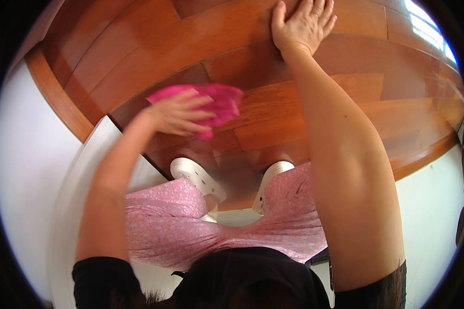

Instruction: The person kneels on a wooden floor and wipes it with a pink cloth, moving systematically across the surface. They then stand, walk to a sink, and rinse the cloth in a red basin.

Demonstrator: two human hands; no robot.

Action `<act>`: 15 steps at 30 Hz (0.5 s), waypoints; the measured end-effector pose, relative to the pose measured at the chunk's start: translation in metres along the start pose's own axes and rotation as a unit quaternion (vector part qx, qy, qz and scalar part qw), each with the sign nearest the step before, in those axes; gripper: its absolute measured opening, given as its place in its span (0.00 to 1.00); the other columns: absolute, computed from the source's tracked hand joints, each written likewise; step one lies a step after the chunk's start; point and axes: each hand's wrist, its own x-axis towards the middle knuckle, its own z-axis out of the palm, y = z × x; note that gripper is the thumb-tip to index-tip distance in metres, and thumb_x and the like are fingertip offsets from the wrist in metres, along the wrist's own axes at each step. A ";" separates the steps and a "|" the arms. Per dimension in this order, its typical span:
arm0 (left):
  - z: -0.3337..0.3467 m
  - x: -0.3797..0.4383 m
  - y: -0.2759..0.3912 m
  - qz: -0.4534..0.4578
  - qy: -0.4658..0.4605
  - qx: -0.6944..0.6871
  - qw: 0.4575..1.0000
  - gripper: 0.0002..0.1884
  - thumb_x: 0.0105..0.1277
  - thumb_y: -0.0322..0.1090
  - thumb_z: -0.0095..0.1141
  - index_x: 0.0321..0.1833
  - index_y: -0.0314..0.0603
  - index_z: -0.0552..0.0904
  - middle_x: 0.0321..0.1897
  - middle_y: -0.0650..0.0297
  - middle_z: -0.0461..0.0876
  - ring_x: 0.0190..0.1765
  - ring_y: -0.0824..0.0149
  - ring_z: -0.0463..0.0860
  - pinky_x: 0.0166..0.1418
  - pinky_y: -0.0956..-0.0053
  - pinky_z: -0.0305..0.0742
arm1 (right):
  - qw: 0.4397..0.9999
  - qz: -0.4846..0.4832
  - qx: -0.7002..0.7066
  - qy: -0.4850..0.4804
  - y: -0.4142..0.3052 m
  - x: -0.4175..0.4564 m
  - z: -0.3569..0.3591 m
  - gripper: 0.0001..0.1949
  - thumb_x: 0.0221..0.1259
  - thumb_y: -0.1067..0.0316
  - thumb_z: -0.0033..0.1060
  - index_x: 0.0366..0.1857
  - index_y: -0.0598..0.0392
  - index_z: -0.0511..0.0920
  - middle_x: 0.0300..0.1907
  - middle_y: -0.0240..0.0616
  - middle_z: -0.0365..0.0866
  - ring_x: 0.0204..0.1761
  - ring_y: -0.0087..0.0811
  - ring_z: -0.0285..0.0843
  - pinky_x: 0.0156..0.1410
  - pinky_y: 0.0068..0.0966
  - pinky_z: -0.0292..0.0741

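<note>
My left hand [183,112] lies palm down on a bright pink cloth [226,101], its fingers spread over the cloth on the reddish-brown wooden floor [263,127]. The hand and cloth are blurred. Whether the fingers grip the cloth or only press on it is hard to see. My right hand [303,27] rests flat on the floor at the top of the view, fingers apart, a ring on one finger and nothing held.
White clogs [195,175] stand on the floor below the cloth, under pink patterned trousers [170,216]. A white wall [34,112] with a wooden baseboard [60,98] and a pale panel edge [100,135] border the left side. Another baseboard [429,158] runs along the right.
</note>
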 end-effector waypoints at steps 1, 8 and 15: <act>-0.021 -0.014 -0.017 -0.016 -0.031 0.019 0.999 0.30 0.50 0.48 0.70 0.61 0.71 0.80 0.73 0.65 0.69 0.79 0.49 0.60 0.77 0.41 0.56 | 1.000 0.003 0.004 0.003 0.001 0.003 -0.002 0.38 0.66 0.48 0.51 0.77 0.55 0.56 0.81 0.47 0.48 0.83 0.49 0.40 0.84 0.49 0.37; -0.076 -0.009 -0.064 -0.163 0.110 0.129 0.972 0.35 0.47 0.44 0.70 0.65 0.71 0.80 0.74 0.60 0.67 0.77 0.44 0.62 0.78 0.41 0.56 | 1.000 -0.005 -0.005 0.015 -0.004 0.006 0.009 0.38 0.66 0.46 0.49 0.77 0.56 0.57 0.81 0.45 0.49 0.83 0.48 0.39 0.84 0.48 0.36; -0.070 0.051 -0.083 -0.311 0.269 0.200 0.890 0.23 0.58 0.33 0.59 0.59 0.47 0.80 0.69 0.46 0.72 0.62 0.40 0.75 0.68 0.46 0.68 | 1.000 -0.013 -0.022 0.018 -0.002 0.010 0.049 0.37 0.67 0.46 0.48 0.77 0.56 0.58 0.80 0.46 0.51 0.82 0.48 0.41 0.84 0.48 0.38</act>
